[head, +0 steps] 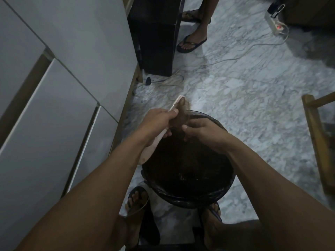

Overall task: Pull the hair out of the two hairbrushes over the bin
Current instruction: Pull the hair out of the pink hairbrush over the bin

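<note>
1 pink hairbrush (159, 136), head up-and-away over bin (224, 189); left hand (159, 122) grips it; right hand (203, 129) pinches hair (181, 113).

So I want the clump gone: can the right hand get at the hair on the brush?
Probably yes. The right hand sits right beside the hair on the brush, over the bin, with nothing between them; the left hand grips the brush.

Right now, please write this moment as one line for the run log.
left hand: holds brush | right hand: pinches hair | place: over bin | second brush: not seen
</note>
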Action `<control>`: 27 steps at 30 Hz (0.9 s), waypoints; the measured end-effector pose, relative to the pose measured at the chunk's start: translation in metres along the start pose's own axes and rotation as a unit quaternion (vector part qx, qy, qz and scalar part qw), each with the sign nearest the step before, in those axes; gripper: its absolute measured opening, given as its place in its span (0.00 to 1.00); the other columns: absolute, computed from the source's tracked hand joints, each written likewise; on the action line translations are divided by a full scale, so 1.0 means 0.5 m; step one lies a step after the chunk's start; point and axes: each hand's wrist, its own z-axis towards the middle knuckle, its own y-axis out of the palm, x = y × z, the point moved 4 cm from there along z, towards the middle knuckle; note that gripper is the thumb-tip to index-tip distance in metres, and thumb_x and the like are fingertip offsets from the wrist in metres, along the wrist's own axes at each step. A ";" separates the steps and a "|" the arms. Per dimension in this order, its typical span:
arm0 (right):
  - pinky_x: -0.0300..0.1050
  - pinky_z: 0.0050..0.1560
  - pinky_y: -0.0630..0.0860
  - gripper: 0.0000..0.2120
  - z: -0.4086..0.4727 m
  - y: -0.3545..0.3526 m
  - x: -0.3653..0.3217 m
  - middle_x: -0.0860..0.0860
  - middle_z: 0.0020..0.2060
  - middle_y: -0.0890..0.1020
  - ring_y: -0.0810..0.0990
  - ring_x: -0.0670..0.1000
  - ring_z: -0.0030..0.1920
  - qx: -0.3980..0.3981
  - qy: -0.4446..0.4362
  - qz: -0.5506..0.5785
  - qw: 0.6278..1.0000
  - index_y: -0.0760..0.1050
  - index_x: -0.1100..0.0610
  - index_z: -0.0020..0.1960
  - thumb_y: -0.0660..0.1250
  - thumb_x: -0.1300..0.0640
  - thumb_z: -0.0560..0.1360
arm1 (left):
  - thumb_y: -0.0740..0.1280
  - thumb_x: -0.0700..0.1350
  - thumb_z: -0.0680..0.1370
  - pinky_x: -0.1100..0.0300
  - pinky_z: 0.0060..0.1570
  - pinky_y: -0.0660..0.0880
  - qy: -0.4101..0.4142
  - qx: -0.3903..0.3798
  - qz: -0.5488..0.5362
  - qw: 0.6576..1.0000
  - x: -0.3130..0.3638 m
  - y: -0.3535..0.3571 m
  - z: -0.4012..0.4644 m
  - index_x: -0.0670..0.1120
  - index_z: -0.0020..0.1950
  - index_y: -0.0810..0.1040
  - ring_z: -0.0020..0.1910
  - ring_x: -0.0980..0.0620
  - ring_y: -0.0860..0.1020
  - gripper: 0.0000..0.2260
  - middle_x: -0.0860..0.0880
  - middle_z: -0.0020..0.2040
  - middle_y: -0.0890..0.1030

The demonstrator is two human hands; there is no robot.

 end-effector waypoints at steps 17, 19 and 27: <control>0.48 0.34 0.75 0.15 0.004 -0.103 0.032 0.56 0.29 0.67 0.69 0.53 0.29 0.216 0.080 0.235 0.944 0.68 0.59 0.32 0.55 0.71 0.75 | 0.70 0.50 0.77 0.59 0.26 0.67 -0.040 0.044 0.055 0.997 0.009 -0.030 -0.007 0.42 0.36 0.76 0.24 0.47 0.72 0.15 0.41 0.32 0.76; 0.46 0.32 0.75 0.14 0.007 -0.112 0.039 0.55 0.29 0.67 0.69 0.52 0.29 0.252 0.083 0.264 0.927 0.68 0.60 0.32 0.56 0.71 0.74 | 0.70 0.52 0.76 0.59 0.28 0.68 -0.028 0.035 0.106 0.993 0.011 -0.030 -0.008 0.40 0.39 0.80 0.25 0.47 0.73 0.16 0.42 0.30 0.76; 0.40 0.49 0.76 0.15 -0.001 -0.081 0.031 0.51 0.50 0.82 0.80 0.47 0.50 0.139 -0.024 -0.083 0.987 0.78 0.56 0.58 0.71 0.64 0.72 | 0.67 0.54 0.78 0.64 0.24 0.68 0.023 0.033 0.239 0.970 0.011 -0.021 -0.015 0.44 0.48 0.84 0.24 0.52 0.76 0.14 0.48 0.29 0.78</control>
